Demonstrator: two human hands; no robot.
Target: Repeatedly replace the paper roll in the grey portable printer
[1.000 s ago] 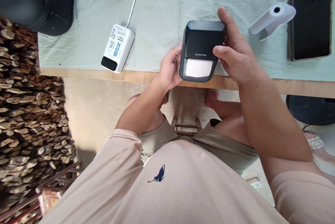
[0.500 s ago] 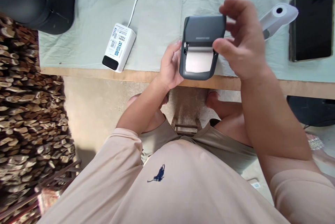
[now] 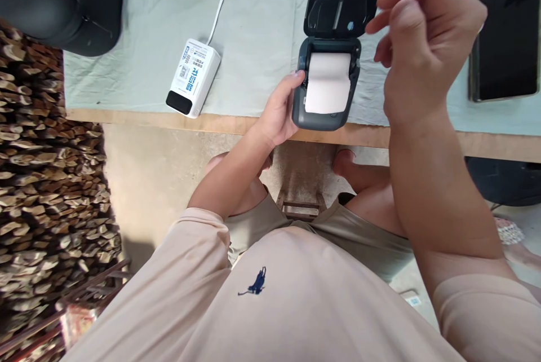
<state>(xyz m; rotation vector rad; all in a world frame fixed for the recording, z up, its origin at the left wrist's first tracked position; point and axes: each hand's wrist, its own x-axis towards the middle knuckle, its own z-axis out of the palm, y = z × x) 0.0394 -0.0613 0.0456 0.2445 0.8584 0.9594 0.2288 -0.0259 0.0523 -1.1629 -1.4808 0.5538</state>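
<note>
My left hand point(image 3: 281, 105) is closed around the left side of a dark grey portable label printer point(image 3: 321, 120), held at the table's front edge with its thumb on the rim. Its lid point(image 3: 346, 4) stands swung up and back, showing the black inside. A roll of white paper point(image 3: 328, 83) sits in the printer's bay, with its loose end over the front. Just right of the lid is my right hand point(image 3: 426, 40), fingers bent and apart, with nothing visible in them. Whether a fingertip still touches the lid's edge, I cannot tell.
A white power bank point(image 3: 192, 77) with a short white cable point(image 3: 217, 9) lies to the left. A black case point(image 3: 84, 7) stands at the far left corner. On the right lies a dark-screened tablet or phone point(image 3: 505, 40). Stacked firewood point(image 3: 51, 181) is beyond the table's left end.
The printer's lid has swung open, uncovering the paper roll. My right hand has moved right off the lid, and now covers where a white object with a dark hole lay.
</note>
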